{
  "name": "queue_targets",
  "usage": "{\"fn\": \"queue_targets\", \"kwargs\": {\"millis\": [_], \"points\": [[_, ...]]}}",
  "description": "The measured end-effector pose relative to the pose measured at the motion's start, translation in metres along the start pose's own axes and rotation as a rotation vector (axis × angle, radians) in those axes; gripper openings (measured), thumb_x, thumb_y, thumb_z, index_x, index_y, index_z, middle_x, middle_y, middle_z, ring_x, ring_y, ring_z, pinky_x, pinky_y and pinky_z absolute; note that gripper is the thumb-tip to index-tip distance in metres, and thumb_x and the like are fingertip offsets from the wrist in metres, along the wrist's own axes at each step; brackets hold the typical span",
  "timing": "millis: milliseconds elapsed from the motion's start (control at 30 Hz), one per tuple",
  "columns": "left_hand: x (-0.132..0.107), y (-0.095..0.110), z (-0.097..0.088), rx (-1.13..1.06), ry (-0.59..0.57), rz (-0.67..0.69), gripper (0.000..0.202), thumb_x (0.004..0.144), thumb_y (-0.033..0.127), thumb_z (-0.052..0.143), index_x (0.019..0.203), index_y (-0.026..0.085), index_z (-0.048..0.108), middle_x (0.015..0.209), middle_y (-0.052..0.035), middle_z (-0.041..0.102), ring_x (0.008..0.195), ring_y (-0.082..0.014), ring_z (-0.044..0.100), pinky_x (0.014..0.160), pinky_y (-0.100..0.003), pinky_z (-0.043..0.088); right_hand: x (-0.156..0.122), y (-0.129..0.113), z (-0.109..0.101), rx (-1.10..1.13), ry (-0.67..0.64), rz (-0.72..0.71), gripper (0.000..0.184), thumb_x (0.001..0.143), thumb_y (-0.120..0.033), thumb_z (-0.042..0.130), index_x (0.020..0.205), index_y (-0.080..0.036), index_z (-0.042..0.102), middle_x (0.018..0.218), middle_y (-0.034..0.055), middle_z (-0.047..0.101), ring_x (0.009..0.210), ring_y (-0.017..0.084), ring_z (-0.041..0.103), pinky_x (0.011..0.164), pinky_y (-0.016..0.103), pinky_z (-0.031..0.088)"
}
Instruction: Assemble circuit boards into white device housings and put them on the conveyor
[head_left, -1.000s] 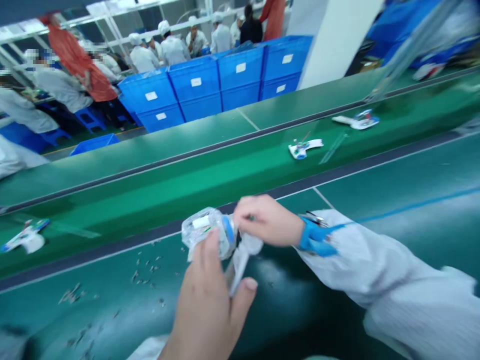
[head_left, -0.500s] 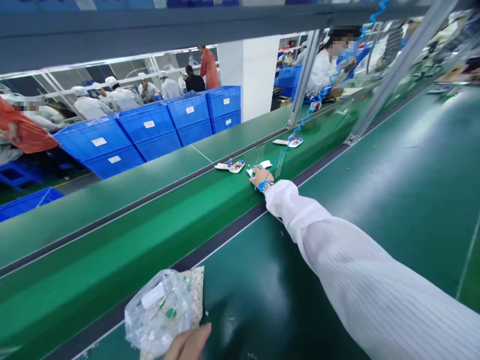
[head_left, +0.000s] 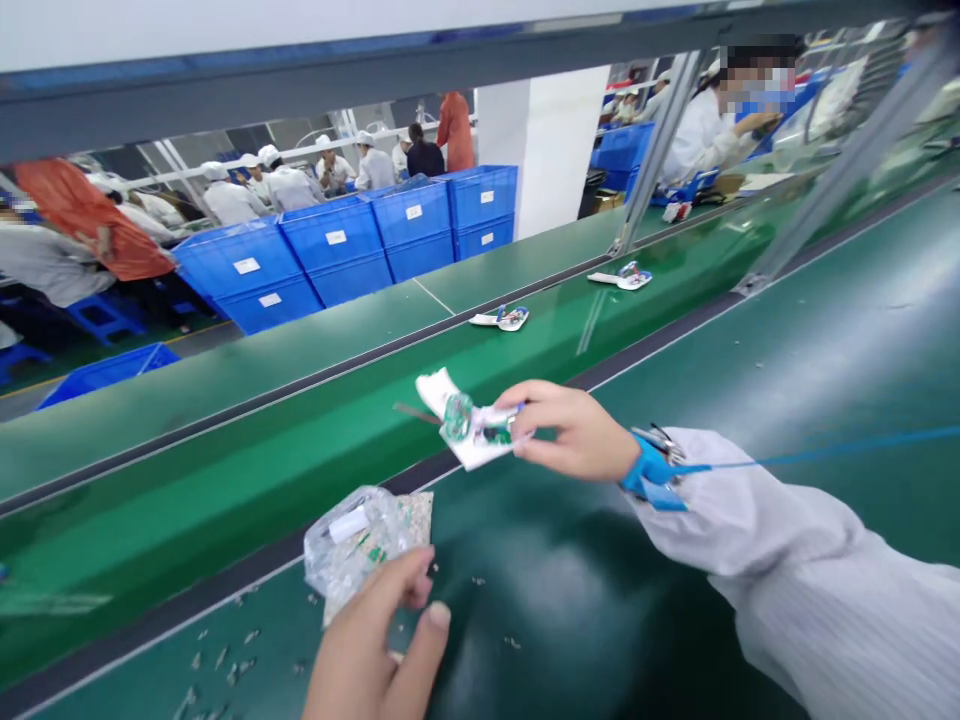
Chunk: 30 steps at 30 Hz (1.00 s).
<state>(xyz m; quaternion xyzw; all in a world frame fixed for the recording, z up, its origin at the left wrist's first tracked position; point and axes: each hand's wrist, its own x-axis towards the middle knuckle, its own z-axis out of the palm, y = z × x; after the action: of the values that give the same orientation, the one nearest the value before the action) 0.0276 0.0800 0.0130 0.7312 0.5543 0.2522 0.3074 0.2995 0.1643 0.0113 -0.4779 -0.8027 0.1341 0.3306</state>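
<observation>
My right hand (head_left: 574,430), with a blue wrist strap (head_left: 652,472) at the cuff, pinches an open white plastic housing (head_left: 472,456) by its right end. A green circuit board (head_left: 457,415) and wires show in the housing, which is held above the belt's near edge. Below it and to the left, my left hand (head_left: 367,640) is open, thumb and fingers apart, with nothing in them. Just beyond those fingers lies a clear plastic bag (head_left: 341,540) with green and white contents, on a speckled flat piece (head_left: 424,508) that is partly hidden.
A green conveyor belt (head_left: 247,500) runs across, carrying two more white housings (head_left: 513,319) (head_left: 631,277). Tiny metal parts (head_left: 236,670) lie scattered on the near green tabletop (head_left: 570,620). Metal posts (head_left: 660,150) rise beyond. Blue bins (head_left: 337,240) and seated people are further back.
My right hand has come back from the belt toward me with a white housing in its grip. My left hand has moved further into view beside the bag. The view has shifted.
</observation>
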Motion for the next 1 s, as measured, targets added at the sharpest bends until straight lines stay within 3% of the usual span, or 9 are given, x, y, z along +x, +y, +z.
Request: {"fn": "queue_targets", "kwargs": {"millis": [133,267,400,500,567,633,700,767,1000], "points": [[-0.013,0.013,-0.001,-0.093,0.326,-0.086,0.036,0.082,0.038,0.053,0.113,0.021,0.058,0.102,-0.0090,0.064,0.089,-0.0218,0.062,0.062,-0.028,0.054,-0.008,-0.053,0.008,0.382,-0.054,-0.496,0.010,0.077,-0.015,0.058,0.068,-0.013,0.062,0.101,0.0117,0.058,0.084,0.012,0.059,0.072,0.021,0.047],[-0.034,0.010,-0.013,-0.084,0.535,-0.053,0.042,0.076,0.036,0.064,0.115,0.023,0.056,0.097,-0.0054,0.058,0.081,-0.0177,0.057,0.069,-0.029,0.051,0.000,-0.074,0.014,0.458,-0.152,-0.598,0.013,0.077,-0.011,0.055,0.066,-0.013,0.060,0.100,0.0119,0.057,0.086,0.013,0.059,0.074,0.022,0.046],[-0.048,-0.003,-0.034,-0.386,0.369,0.042,0.051,0.072,0.058,0.061,0.110,0.023,0.063,0.092,-0.0056,0.061,0.078,-0.0179,0.058,0.069,-0.028,0.049,0.007,-0.085,0.013,0.457,-0.245,-0.627,0.013,0.076,-0.008,0.055,0.066,-0.014,0.060,0.098,0.0103,0.057,0.084,0.011,0.058,0.073,0.021,0.046],[-0.052,-0.005,-0.047,-0.617,0.406,0.039,0.070,0.070,0.077,0.039,0.097,0.019,0.069,0.085,-0.0077,0.065,0.076,-0.0211,0.060,0.069,-0.031,0.048,0.010,-0.093,0.007,0.420,-0.344,-0.651,0.014,0.075,-0.005,0.054,0.066,-0.015,0.059,0.098,0.0097,0.056,0.084,0.011,0.058,0.074,0.021,0.046],[-0.052,0.002,-0.050,-0.559,0.347,-0.129,0.064,0.077,0.072,0.036,0.092,0.018,0.068,0.078,-0.0070,0.065,0.070,-0.0200,0.059,0.063,-0.030,0.046,0.012,-0.100,0.002,0.373,-0.432,-0.681,0.016,0.076,-0.004,0.052,0.066,-0.015,0.059,0.099,0.0096,0.056,0.086,0.011,0.057,0.076,0.021,0.045],[-0.050,0.014,-0.047,-0.307,0.111,-0.264,0.043,0.084,0.056,0.043,0.090,0.019,0.065,0.072,-0.0034,0.062,0.066,-0.0179,0.056,0.059,-0.028,0.041,0.015,-0.107,-0.003,0.298,-0.530,-0.706,0.018,0.076,-0.003,0.050,0.065,-0.016,0.058,0.102,0.0094,0.055,0.088,0.012,0.056,0.077,0.022,0.044],[-0.047,0.024,-0.041,-0.090,-0.093,-0.281,0.033,0.088,0.045,0.040,0.081,0.021,0.060,0.062,0.0004,0.056,0.057,-0.0153,0.049,0.052,-0.026,0.034,0.017,-0.115,-0.005,0.205,-0.622,-0.738,0.019,0.077,-0.003,0.049,0.065,-0.016,0.058,0.104,0.0090,0.055,0.089,0.013,0.055,0.076,0.023,0.043],[-0.042,0.026,-0.033,-0.004,-0.136,-0.285,0.033,0.089,0.042,0.037,0.071,0.021,0.054,0.057,0.0021,0.051,0.053,-0.0142,0.044,0.050,-0.025,0.030,0.018,-0.122,-0.004,0.097,-0.692,-0.787,0.020,0.077,-0.003,0.048,0.065,-0.016,0.057,0.102,0.0086,0.055,0.088,0.015,0.053,0.072,0.024,0.042],[-0.034,0.001,-0.014,-0.424,-0.246,-0.414,0.018,0.079,0.029,0.046,0.065,0.018,0.050,0.058,0.0039,0.050,0.053,-0.0131,0.055,0.050,-0.023,0.037,0.013,-0.131,0.009,-0.224,-0.732,-0.898,0.015,0.071,-0.006,0.056,0.062,-0.018,0.055,0.084,0.0060,0.053,0.072,0.015,0.045,0.058,0.027,0.034]]}}
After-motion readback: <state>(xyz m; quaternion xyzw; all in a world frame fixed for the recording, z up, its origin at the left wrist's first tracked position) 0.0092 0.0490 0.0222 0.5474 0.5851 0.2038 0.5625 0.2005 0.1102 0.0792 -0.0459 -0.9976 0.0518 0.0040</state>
